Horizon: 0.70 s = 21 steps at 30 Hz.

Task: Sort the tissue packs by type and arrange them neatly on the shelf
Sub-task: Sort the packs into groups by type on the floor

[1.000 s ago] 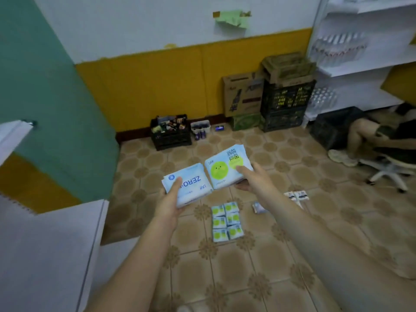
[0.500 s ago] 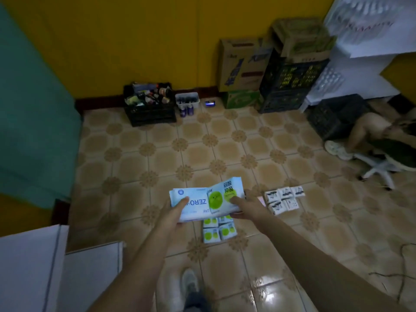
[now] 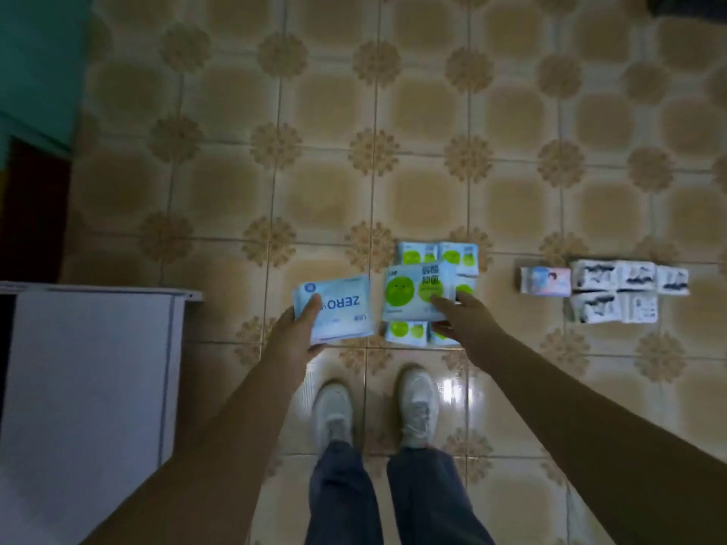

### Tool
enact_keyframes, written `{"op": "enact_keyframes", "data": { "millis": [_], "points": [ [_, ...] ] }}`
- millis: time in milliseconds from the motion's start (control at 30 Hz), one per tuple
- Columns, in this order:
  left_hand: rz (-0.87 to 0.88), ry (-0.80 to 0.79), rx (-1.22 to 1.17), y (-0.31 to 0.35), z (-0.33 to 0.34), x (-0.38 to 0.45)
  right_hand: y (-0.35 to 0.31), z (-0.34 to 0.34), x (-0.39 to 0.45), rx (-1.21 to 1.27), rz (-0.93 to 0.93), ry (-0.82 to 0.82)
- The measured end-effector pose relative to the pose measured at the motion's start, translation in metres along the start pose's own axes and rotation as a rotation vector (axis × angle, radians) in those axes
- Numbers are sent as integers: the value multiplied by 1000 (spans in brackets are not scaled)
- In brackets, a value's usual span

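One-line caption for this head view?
Left hand holds ZERO tissue pack; right hand holds green-dot pack over matching floor packs.

pale-blue pack point(image 3: 341, 308), green-dotted pack point(image 3: 417, 291), beige floral tiles point(image 3: 326, 112)

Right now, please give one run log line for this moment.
left hand: holds ZERO pack | right hand: holds green-dot pack | floor: sorted groups

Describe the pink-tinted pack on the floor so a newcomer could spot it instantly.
Start at the person's white shoes and look up and right to the cluster of black-and-white packs on the tiled floor. The pink-tinted pack lies at that cluster's left end, the only one with pink colouring.
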<state>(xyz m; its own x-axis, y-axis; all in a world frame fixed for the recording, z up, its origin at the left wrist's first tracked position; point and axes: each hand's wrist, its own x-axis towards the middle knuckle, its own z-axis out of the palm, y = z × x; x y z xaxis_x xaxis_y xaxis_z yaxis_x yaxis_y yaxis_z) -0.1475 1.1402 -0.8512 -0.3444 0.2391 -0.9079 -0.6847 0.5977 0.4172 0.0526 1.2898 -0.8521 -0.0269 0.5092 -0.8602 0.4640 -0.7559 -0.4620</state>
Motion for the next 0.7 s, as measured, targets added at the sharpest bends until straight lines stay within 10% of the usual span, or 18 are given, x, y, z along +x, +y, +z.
{"op": "enact_keyframes", "data": {
  "millis": [333, 700],
  "points": [
    [-55, -230, -209, -101, 56, 294, 112, 91, 257, -209, -145, -10],
    [141, -157, -152, -98, 97, 369, 118, 89, 321, -634, -308, 20]
  ]
}}
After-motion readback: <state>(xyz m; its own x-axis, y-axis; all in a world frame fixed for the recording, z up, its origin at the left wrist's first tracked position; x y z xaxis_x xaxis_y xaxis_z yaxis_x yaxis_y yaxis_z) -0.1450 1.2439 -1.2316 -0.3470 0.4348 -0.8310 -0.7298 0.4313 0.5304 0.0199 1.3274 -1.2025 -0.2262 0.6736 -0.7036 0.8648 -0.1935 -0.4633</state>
